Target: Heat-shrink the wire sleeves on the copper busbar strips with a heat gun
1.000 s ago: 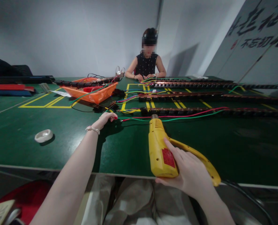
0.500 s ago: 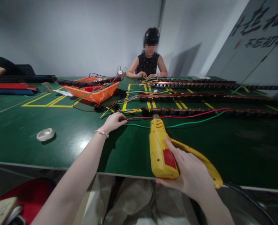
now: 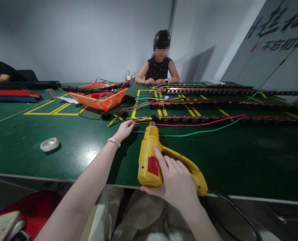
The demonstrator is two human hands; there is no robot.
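Left hand [image 3: 125, 130] pinching the red wire [image 3: 201, 124] at its left end; right hand [image 3: 176, 177] gripping the heat gun [image 3: 149, 144] by its body.

Since the earlier frame, the gun has shifted left over the bench [image 3: 239, 164]; its nozzle [image 3: 152, 124] now stands nearer the left fingertips, presumably bringing the wire's end closer to reach. Green wire [image 3: 189, 135] lies on the near side of the red.

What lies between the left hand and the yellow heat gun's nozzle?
In the head view, the red wire runs from the left hand toward the nozzle; the green wire lies below it in the picture.
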